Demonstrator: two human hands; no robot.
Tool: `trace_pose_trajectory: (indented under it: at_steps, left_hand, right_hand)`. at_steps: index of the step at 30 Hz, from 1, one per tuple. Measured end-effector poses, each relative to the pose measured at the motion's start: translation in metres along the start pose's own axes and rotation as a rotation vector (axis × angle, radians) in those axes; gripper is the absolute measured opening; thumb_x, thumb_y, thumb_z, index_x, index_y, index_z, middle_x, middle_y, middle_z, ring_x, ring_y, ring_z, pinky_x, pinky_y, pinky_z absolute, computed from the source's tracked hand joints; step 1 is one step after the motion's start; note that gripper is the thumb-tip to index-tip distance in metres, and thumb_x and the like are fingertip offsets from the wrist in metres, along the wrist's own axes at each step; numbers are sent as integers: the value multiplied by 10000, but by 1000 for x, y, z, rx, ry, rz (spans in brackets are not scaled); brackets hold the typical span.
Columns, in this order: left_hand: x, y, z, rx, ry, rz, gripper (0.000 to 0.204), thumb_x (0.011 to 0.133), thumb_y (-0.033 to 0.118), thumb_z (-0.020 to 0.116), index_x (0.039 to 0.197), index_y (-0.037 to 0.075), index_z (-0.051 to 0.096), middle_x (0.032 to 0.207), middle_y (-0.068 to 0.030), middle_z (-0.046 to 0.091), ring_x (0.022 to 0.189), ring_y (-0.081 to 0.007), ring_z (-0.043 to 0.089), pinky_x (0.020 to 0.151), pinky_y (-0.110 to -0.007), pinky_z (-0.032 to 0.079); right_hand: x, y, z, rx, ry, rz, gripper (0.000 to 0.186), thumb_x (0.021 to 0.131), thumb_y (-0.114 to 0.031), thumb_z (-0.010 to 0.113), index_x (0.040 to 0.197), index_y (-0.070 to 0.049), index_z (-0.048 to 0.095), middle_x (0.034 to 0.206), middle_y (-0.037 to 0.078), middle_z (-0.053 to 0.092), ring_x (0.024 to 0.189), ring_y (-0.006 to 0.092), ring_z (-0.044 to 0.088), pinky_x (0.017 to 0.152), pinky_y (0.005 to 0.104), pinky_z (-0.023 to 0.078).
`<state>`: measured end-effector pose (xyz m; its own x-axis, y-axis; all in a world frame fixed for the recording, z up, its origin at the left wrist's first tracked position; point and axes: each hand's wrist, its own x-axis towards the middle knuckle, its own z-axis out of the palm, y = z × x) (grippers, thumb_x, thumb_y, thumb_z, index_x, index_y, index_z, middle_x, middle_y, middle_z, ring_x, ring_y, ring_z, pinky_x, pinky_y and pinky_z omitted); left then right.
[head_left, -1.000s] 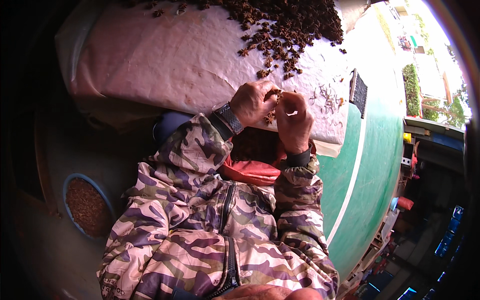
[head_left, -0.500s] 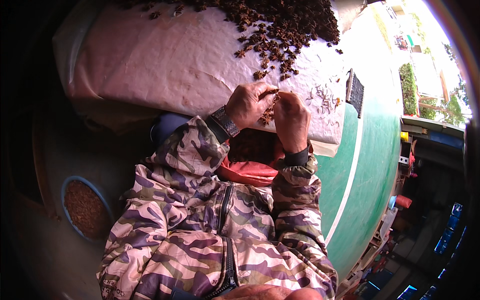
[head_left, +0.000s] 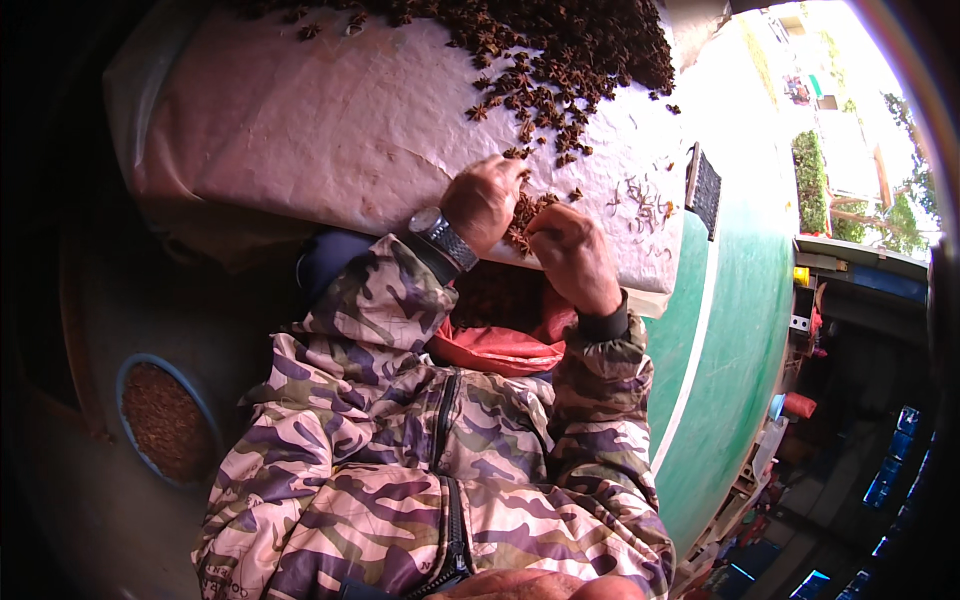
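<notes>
Here, sorting of star anise pods [head_left: 522, 215] at near edge of table [head_left: 300, 130] seemed step in hand. Best done by judgement: small batch only, fingertips picking, big pile [head_left: 560, 60] left undisturbed, scraps kept apart. Left hand [head_left: 483, 203] was curled, fingers bent over few pods, touching them. Right hand [head_left: 568, 255] was curled likewise, knuckles up, pods between both hands; exact pinch could not be told. Loose stems [head_left: 640, 195] lay near, right of hands.

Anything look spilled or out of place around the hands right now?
Nothing looks damaged. Loose star anise pods trail from the pile across the white sheet, and thin stem bits lie scattered beside the right hand.
</notes>
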<state>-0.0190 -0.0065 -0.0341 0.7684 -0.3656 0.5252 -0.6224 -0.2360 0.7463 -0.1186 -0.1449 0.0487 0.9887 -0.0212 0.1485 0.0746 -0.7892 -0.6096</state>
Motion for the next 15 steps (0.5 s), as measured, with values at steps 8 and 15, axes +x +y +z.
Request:
trace_pose_trajectory:
  at_steps: [8,15]
  left_hand:
    - [3,3,-12,212,-84,111,257,840,64,701,1095,42,719,1120,-123,649,1079,-338,611,934,-452,511]
    - [-4,-9,19,231,-145,144,465,890,243,643,1304,33,639,1444,-167,531,1381,-357,475,1162,-485,375]
  right_hand:
    - [9,131,-41,-601,288,388,183,899,-148,624,1030,-60,717,962,192,726,888,381,721,792,460,569]
    - [78,139,-15,-417,367,168,355,941,-218,632,1249,-44,657,1337,174,624,1166,385,640,986,459,520]
